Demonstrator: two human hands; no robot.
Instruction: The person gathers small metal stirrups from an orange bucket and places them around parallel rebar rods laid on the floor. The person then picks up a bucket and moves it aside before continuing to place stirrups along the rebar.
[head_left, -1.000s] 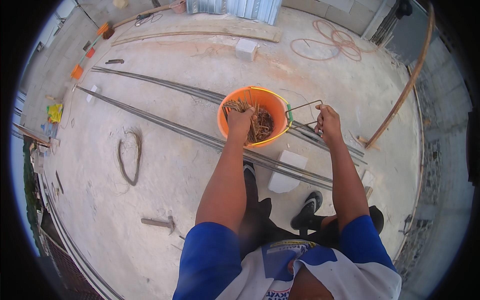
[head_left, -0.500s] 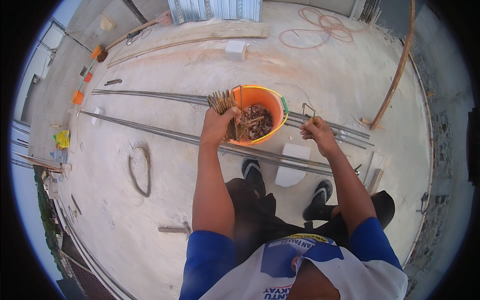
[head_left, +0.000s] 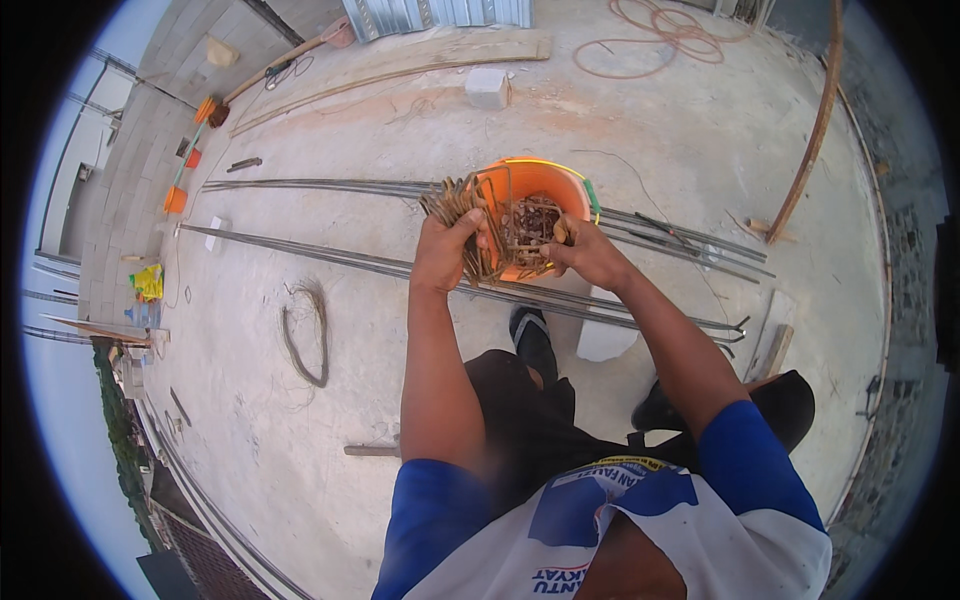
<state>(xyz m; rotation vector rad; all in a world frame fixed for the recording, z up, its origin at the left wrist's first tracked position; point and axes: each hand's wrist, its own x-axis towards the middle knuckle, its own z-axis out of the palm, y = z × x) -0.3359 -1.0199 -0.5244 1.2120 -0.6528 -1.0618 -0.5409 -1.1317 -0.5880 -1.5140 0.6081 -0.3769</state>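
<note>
A thick bundle of rusty bent steel stirrups (head_left: 452, 203) is clasped in my left hand (head_left: 445, 246), just left of the orange bucket (head_left: 572, 187). One stirrup in the bundle sticks up across the bucket's left rim. Small brown pieces of scrap (head_left: 530, 222) lie inside the bucket, which has a yellow rim edge or handle with a green grip. My right hand (head_left: 592, 256) is at the bucket's near right rim, with its fingers closed. Whatever is between those fingers blends with the scrap behind and is unclear.
Long steel bars (head_left: 320, 258) run across the concrete floor beneath and in front of the bucket. A pale block (head_left: 605, 340) lies by my feet. To the left are a wire coil (head_left: 304, 335) and a hammer (head_left: 372, 450). A tall rusty bar (head_left: 808, 140) leans at the right.
My right hand has come left from beside the bucket to its near rim. The bent stirrup it held no longer stands out. My left hand still grips the bundle.
</note>
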